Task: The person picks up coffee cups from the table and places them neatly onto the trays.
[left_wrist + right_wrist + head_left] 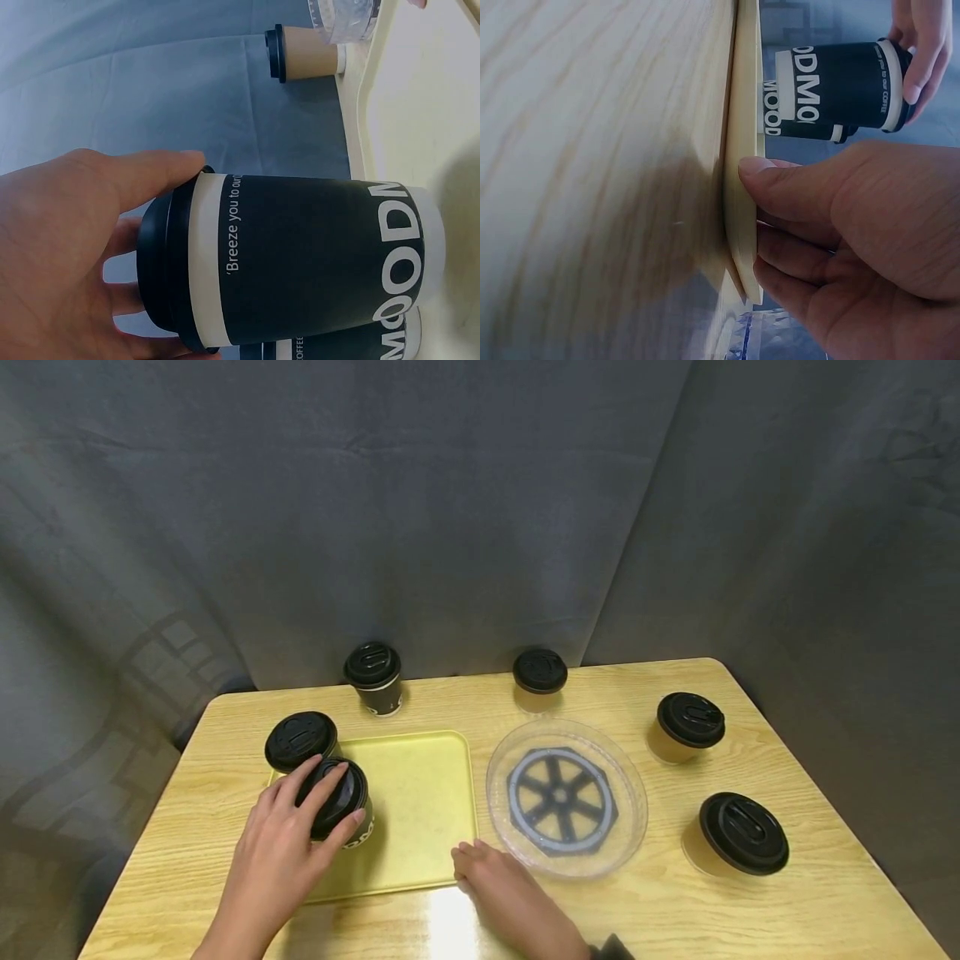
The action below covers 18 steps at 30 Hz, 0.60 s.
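I sit at a wooden table closed in by grey draped curtains, a staged recording corner, with lidded takeaway coffee cups set out around a yellow tray.

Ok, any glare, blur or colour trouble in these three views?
Head view: sharp, with a bright glare patch on the wooden table beside the right hand. Left wrist view: the left hand is soft, the dark lidded paper cup readable. Right wrist view: bluish cast, blurred tabletop beside the yellow plastic tray.
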{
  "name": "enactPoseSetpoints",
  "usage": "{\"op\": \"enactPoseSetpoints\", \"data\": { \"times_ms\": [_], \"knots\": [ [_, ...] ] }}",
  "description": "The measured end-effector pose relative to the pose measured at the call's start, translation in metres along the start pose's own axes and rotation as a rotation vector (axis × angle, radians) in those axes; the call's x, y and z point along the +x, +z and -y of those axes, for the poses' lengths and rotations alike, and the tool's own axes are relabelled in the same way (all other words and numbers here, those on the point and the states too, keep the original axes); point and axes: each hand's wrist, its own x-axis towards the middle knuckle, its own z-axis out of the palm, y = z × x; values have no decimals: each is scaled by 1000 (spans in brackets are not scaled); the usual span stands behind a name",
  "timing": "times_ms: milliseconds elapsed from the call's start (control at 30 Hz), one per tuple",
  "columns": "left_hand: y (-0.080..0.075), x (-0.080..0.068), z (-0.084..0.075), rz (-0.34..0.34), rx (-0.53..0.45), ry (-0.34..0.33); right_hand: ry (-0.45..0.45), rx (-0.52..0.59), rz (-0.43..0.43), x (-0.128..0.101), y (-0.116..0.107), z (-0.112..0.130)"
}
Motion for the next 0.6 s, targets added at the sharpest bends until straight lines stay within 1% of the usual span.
{"op": "enactPoseSetpoints", "data": {
  "times_ms": [133, 367, 600],
  "knots": [
    [4, 0, -2, -10, -3, 18, 4, 0, 3, 0, 0, 0],
    [13, -3, -6, 28, -13, 28, 4, 2, 11, 0, -1, 1],
    [21, -7, -8, 27, -23, 37, 9, -9, 5, 0, 0, 0]
  ]
}}
